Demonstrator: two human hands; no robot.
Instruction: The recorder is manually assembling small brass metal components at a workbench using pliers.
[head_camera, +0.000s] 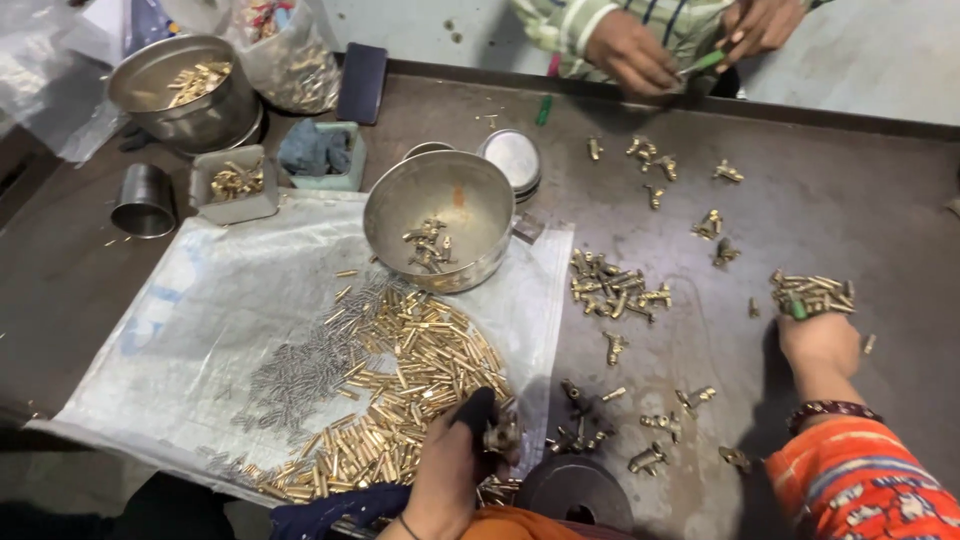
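Head view: your left hand (455, 465) pinches a brass fitting (500, 435) beside the brass pile (420, 380); grip it steadily. Your right hand (820, 340) grasps loose pins (810, 293).

A large steel pot (190, 95) of brass bits sits upper left, a steel cup (143, 200) below it, a small grey tray (234, 186) beside, another person's hands (690, 45) top centre.

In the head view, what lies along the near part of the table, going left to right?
White sheet → grey pins pile → brass tubes pile → left hand holding a brass fitting → round black block → loose brass fittings → right hand.
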